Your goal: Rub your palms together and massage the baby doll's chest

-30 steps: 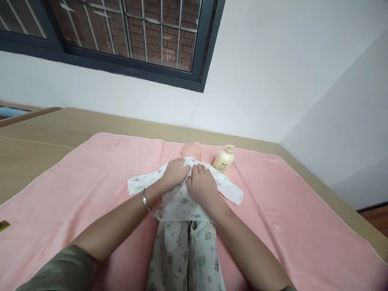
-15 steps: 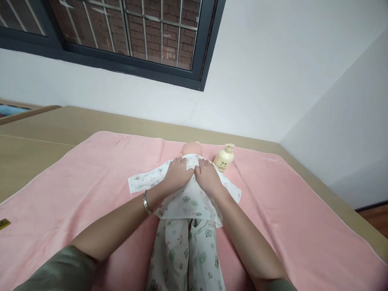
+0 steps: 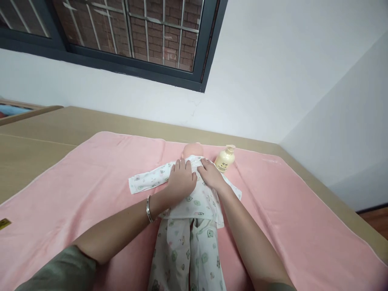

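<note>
A baby doll (image 3: 193,150) lies on a pink blanket (image 3: 103,173), its head toward the wall and its face not in view. It wears a white printed top (image 3: 189,208) and matching printed trousers (image 3: 182,250), with the sleeves spread out to the sides. My left hand (image 3: 182,180) rests flat on the upper part of the top, fingers stretched toward the doll's head. Against the right shoulder area lies my right hand (image 3: 211,173), its fingers extended over the cloth. Neither hand grips anything. A silver bracelet (image 3: 149,208) circles my left wrist.
Just beyond my right hand stands a cream pump bottle (image 3: 224,158) on the blanket. The blanket covers a wooden surface (image 3: 145,127) that meets a white wall (image 3: 242,101). A dark-framed window (image 3: 133,66) with bars is above. A yellow label (image 3: 5,223) shows at the left.
My left hand has shifted slightly toward the middle of the doll's upper body, its fingers now pointing more forward. My right hand has moved slightly right, still resting on the top.
</note>
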The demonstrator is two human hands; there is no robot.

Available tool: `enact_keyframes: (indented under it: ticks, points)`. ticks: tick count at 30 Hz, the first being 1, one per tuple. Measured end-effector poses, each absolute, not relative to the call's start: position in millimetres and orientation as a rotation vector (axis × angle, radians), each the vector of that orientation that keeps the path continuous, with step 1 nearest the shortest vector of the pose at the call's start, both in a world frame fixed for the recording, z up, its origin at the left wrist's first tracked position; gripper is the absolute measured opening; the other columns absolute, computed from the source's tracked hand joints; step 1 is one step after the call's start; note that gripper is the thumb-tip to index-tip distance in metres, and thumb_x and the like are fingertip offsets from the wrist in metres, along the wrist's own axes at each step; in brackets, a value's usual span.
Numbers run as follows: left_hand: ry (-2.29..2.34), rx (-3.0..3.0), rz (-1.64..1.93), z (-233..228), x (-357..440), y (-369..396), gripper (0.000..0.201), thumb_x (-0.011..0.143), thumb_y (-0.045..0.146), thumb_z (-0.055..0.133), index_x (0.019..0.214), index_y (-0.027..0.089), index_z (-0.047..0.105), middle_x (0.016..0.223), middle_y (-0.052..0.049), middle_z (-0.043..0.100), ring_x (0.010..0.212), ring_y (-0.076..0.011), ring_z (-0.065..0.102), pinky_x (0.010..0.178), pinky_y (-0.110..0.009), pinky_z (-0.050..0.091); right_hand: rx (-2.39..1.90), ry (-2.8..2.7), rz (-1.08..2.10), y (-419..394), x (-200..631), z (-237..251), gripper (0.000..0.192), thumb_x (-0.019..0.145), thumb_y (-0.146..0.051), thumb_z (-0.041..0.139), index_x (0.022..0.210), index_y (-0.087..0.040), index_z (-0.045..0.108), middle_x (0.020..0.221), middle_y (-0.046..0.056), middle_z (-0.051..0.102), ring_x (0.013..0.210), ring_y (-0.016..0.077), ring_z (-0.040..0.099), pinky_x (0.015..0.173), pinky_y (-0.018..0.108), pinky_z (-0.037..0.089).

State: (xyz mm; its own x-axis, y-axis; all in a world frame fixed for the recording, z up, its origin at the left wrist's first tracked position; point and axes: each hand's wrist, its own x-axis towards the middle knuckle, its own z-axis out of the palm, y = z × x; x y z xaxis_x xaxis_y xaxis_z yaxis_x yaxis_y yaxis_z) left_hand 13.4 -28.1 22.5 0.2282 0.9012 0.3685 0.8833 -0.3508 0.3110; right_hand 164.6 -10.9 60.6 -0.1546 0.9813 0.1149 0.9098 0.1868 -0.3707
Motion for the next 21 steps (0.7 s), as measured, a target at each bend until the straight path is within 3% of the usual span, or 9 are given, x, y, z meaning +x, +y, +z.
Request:
enact_keyframes:
  ticks: [3,7,11,14,17,21]
  points:
    - [1.717,2.412,0.728,27.7,7.9,-19.0,0.045,0.095,0.028,0.043,0.134,0.008,0.054,0.141,-0.022,0.058,0.137,-0.0354,0.048,0.113,-0.049,0.037,-1.821,-2.129,0.264,-9.8,163.2,58.1,0.040,0.098,-0.027,0.037,0.127,-0.012,0.061,0.139,0.016,0.061,0.127,0.0272,0.054,0.111,0.039,0.037]
    - [1.643,2.224,0.647,37.1,-6.0,6.4,0.037,0.095,0.025,0.036,0.117,0.013,0.064,0.126,-0.016,0.069,0.120,-0.0284,0.062,0.104,-0.040,0.045,-1.955,-2.150,0.162,-26.4,143.5,59.2,0.053,0.101,-0.027,0.032,0.146,-0.004,0.047,0.154,0.022,0.047,0.144,0.0312,0.040,0.120,0.044,0.026]
    - [1.709,2.118,0.610,39.6,-11.7,16.8,0.038,0.096,0.028,0.033,0.109,0.015,0.066,0.119,-0.014,0.073,0.111,-0.0276,0.066,0.095,-0.038,0.049,-1.976,-2.244,0.145,-47.9,121.4,63.6,0.060,0.101,-0.026,0.034,0.153,0.003,0.036,0.160,0.026,0.036,0.151,0.0358,0.029,0.123,0.046,0.021]
    - [1.741,2.182,0.599,37.4,-9.4,13.1,0.038,0.097,0.027,0.032,0.108,0.014,0.066,0.116,-0.014,0.073,0.110,-0.0278,0.066,0.094,-0.038,0.049,-1.901,-2.243,0.203,-48.1,121.5,65.9,0.055,0.102,-0.027,0.032,0.149,-0.001,0.044,0.158,0.023,0.042,0.150,0.0333,0.033,0.122,0.044,0.023]
    - [1.765,2.279,0.629,33.9,-5.3,7.0,0.037,0.097,0.027,0.035,0.113,0.013,0.065,0.117,-0.015,0.072,0.114,-0.0288,0.064,0.100,-0.040,0.047,-1.854,-2.106,0.307,-32.5,135.8,62.7,0.054,0.106,-0.039,0.026,0.142,-0.009,0.054,0.154,0.020,0.047,0.149,0.0294,0.036,0.121,0.042,0.025]
    - [1.789,2.357,0.720,28.8,-0.6,1.4,0.036,0.097,0.026,0.038,0.119,0.012,0.062,0.121,-0.016,0.070,0.117,-0.0301,0.063,0.105,-0.043,0.044,-2.014,-1.907,0.377,-11.8,152.6,50.5,0.073,0.103,-0.054,0.033,0.155,-0.002,0.035,0.166,0.025,0.024,0.157,0.0338,0.015,0.125,0.045,0.015]
